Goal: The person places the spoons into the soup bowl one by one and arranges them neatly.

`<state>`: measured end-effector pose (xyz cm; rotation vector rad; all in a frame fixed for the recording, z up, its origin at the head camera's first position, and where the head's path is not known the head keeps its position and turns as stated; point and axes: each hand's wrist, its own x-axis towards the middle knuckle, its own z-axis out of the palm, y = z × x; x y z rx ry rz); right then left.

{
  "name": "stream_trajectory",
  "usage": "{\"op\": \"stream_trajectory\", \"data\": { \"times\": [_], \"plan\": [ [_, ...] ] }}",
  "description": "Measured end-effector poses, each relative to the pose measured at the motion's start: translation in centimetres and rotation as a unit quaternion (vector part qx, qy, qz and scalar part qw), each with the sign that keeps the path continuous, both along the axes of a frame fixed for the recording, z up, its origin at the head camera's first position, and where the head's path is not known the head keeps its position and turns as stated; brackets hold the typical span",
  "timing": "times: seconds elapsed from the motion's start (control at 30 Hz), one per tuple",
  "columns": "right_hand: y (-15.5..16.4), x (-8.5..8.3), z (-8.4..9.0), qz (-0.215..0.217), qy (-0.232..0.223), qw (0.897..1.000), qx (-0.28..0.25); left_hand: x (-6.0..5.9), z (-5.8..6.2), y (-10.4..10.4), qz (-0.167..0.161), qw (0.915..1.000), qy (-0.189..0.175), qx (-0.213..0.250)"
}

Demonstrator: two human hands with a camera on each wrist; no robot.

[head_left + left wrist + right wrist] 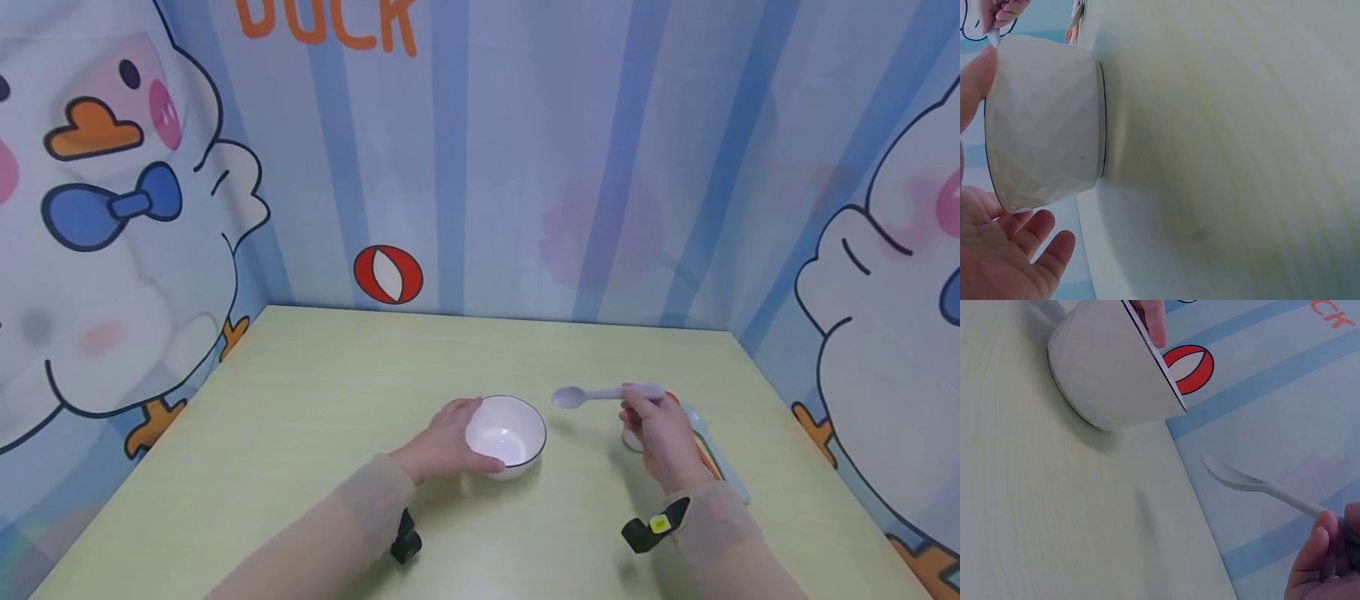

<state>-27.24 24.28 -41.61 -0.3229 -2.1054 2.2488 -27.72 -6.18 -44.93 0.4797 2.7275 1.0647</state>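
Observation:
A white bowl (507, 429) with a thin dark rim stands upright on the table. My left hand (448, 442) grips its left side, thumb on the near rim and fingers along the far side. The left wrist view shows the faceted outer wall of the bowl (1047, 119) between thumb and fingers. To the right, my right hand (670, 442) pinches a pale lilac spoon (572, 397) by its handle. The spoon is held above the table, its head pointing left toward the bowl without touching it. In the right wrist view the spoon (1241, 482) slants up from the fingertips.
Beside the right hand lie a long light-blue item (718, 457) and an orange-edged one, partly covered by the hand. A small white round thing (632, 439) shows behind the right fingers. A duck-print curtain (510, 167) borders the pale table (360, 358).

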Motion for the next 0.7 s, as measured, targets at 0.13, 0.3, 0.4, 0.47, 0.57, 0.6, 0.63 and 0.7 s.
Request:
{"op": "stream_trajectory", "data": {
  "times": [0.13, 0.3, 0.4, 0.47, 0.57, 0.6, 0.63, 0.7],
  "plan": [
    [0.1, -0.1, 0.4, 0.001, 0.004, 1.0, 0.018, 0.1, 0.1, 0.3, 0.001, 0.9999, -0.011, 0.001],
    [0.2, -0.3, 1.1, -0.019, 0.002, 0.999, 0.042, 0.1, 0.1, 0.6, 0.003, 0.9999, -0.014, 0.001],
    [0.3, -0.5, 1.5, -0.02, 0.013, 0.999, 0.048, 0.1, 0.0, 0.8, 0.001, 0.9999, -0.01, 0.001],
    [0.3, -0.6, 1.7, -0.018, 0.02, 0.998, 0.052, 0.1, 0.0, 0.9, 0.0, 1.0, -0.009, -0.001],
    [0.4, -0.7, 2.2, -0.021, 0.026, 0.998, 0.061, 0.1, 0.1, 1.1, -0.002, 1.0, -0.009, 0.0],
    [0.4, -0.8, 2.3, -0.022, 0.027, 0.997, 0.067, 0.1, 0.1, 1.1, -0.003, 1.0, -0.008, 0.0],
    [0.4, -0.8, 2.4, -0.023, 0.029, 0.997, 0.073, 0.1, 0.1, 1.2, -0.004, 1.0, -0.008, 0.0],
    [0.4, -0.9, 2.6, -0.025, 0.034, 0.996, 0.084, 0.1, 0.2, 1.2, -0.007, 1.0, -0.006, 0.0]
  ]
}}
